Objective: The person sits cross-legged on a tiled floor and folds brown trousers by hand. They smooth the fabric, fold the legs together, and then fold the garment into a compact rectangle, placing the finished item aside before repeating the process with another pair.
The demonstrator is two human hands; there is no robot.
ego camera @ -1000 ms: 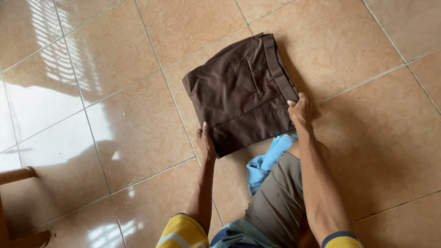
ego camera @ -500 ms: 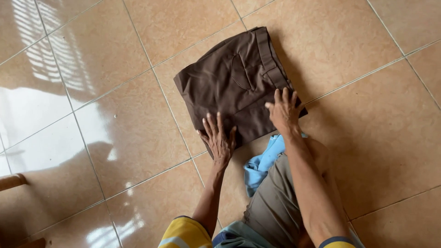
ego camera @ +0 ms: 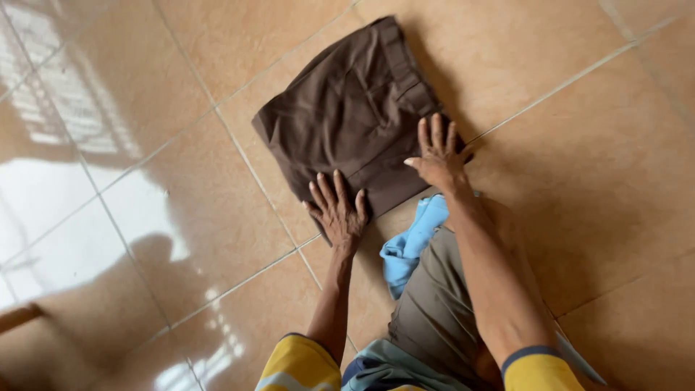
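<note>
A folded pair of dark brown trousers (ego camera: 347, 116) lies flat on the tan tiled floor (ego camera: 181, 217), waistband toward the upper right. My left hand (ego camera: 337, 210) rests palm down with fingers spread on the near left edge of the fold. My right hand (ego camera: 436, 153) presses flat on the near right corner, beside the waistband. Neither hand grips the cloth; both lie on top of it.
A light blue cloth (ego camera: 413, 242) and a grey-brown garment (ego camera: 441, 311) lie on my lap just below the trousers. A brown wooden piece (ego camera: 18, 317) pokes in at the left edge. Sunlight glares on the tiles at left.
Both hands have moved from the near edge up onto the trousers and spread flat. The view has shifted closer over the fold.
</note>
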